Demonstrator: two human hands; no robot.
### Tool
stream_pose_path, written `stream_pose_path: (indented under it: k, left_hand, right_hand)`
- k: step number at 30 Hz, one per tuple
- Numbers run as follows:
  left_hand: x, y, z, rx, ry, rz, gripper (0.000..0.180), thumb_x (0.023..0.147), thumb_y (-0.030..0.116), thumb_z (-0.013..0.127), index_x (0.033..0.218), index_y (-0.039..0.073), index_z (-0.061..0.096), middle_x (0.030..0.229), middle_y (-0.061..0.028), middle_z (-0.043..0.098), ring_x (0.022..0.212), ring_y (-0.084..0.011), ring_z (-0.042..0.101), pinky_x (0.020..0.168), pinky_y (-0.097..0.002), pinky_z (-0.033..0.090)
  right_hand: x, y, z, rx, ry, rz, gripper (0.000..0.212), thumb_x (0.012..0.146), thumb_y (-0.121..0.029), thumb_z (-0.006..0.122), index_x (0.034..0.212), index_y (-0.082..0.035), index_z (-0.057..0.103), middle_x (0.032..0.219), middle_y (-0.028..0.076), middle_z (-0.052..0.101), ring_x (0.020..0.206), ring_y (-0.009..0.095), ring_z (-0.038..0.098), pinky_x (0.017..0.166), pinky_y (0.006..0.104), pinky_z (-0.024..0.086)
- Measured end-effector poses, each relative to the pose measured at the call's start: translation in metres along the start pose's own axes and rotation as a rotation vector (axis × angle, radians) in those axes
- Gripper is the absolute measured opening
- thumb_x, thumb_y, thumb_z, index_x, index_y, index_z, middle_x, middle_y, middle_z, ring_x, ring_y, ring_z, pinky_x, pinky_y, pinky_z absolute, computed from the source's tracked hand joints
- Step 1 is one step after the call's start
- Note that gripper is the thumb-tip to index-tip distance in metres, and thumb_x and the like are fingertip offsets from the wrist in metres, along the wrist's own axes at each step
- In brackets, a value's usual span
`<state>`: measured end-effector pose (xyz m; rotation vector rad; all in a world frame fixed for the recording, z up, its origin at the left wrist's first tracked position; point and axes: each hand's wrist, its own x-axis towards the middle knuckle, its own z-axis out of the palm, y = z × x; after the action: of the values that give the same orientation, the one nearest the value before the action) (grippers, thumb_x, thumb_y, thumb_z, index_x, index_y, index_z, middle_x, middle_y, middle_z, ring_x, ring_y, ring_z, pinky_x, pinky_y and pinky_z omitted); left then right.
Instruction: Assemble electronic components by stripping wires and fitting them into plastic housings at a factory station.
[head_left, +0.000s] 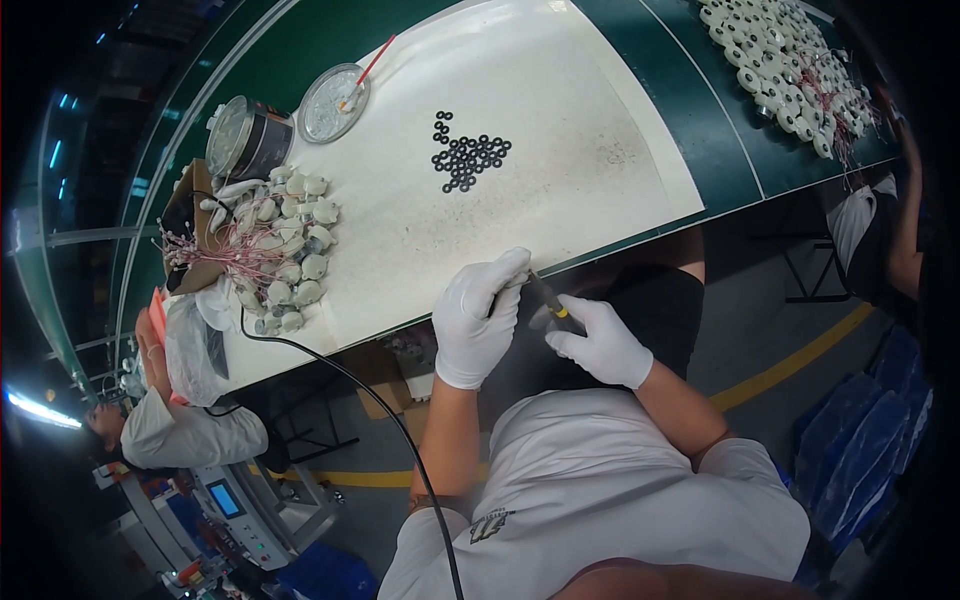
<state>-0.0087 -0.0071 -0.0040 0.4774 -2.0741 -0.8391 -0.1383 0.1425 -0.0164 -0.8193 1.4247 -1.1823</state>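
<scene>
My left hand (478, 322), in a white glove, is closed in front of the table's near edge. Its thumb and fingers are pinched together, and whatever they hold is hidden. My right hand (605, 345), also gloved in white, grips a slim dark tool (545, 292) with a yellow band. The tool slants up and left, its far end at my left fingertips; its exact kind is unclear. Beyond my hands, several small black rings (468, 158) lie grouped on a white sheet (570, 120). To the left sits a pile of off-white round parts (290, 235) with reddish wires.
A round dish (333, 105) with a red stick and a metal can (240, 140) stand at the back left. A black cable (375, 392) crosses by my left arm. More white wired parts (770, 60) lie far right. Co-workers sit at left (195, 430) and right (905, 215).
</scene>
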Motion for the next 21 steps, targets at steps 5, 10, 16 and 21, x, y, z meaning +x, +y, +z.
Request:
stream_pose_path:
  k: [5, 10, 16, 21]
  left_hand:
    - [0.0006, 0.0002, 0.0001, -0.002, 0.000, 0.002, 0.037, 0.085, -0.005, 0.078, 0.119, 0.010, 0.074, 0.092, -0.0065, 0.077, 0.081, -0.0230, 0.073, 0.073, -0.0330, 0.057]
    - [0.0007, 0.0010, 0.0002, -0.020, 0.003, -0.001, 0.036, 0.086, -0.005, 0.079, 0.119, 0.009, 0.074, 0.093, -0.0060, 0.078, 0.082, -0.0218, 0.074, 0.073, -0.0320, 0.057]
    - [0.0021, 0.0018, 0.0004, 0.001, 0.012, 0.013, 0.036, 0.085, -0.004, 0.080, 0.118, 0.009, 0.074, 0.094, -0.0064, 0.078, 0.081, -0.0222, 0.074, 0.072, -0.0323, 0.057]
    - [0.0016, 0.0009, 0.0004, 0.015, 0.018, 0.015, 0.036, 0.085, -0.004, 0.080, 0.118, 0.009, 0.074, 0.093, -0.0063, 0.078, 0.080, -0.0224, 0.073, 0.072, -0.0325, 0.057]
  right_hand:
    - [0.0003, 0.0025, 0.0017, -0.017, 0.027, -0.022, 0.019, 0.095, -0.007, 0.066, 0.111, 0.001, 0.069, 0.082, 0.004, 0.064, 0.074, 0.007, 0.056, 0.070, 0.0273, 0.049]
    - [-0.0006, -0.0021, 0.0010, 0.000, 0.038, -0.002, 0.014, 0.096, -0.006, 0.063, 0.107, 0.001, 0.069, 0.082, 0.004, 0.066, 0.073, 0.007, 0.058, 0.069, 0.0271, 0.050]
    - [-0.0013, -0.0041, 0.0010, 0.004, 0.046, -0.001, 0.012, 0.097, -0.006, 0.062, 0.104, 0.001, 0.068, 0.081, 0.004, 0.066, 0.070, 0.008, 0.058, 0.065, 0.0267, 0.049]
    - [-0.0014, -0.0048, 0.0020, 0.016, 0.045, 0.025, 0.011, 0.098, -0.005, 0.060, 0.104, 0.001, 0.068, 0.081, 0.003, 0.065, 0.069, 0.007, 0.057, 0.064, 0.0263, 0.048]
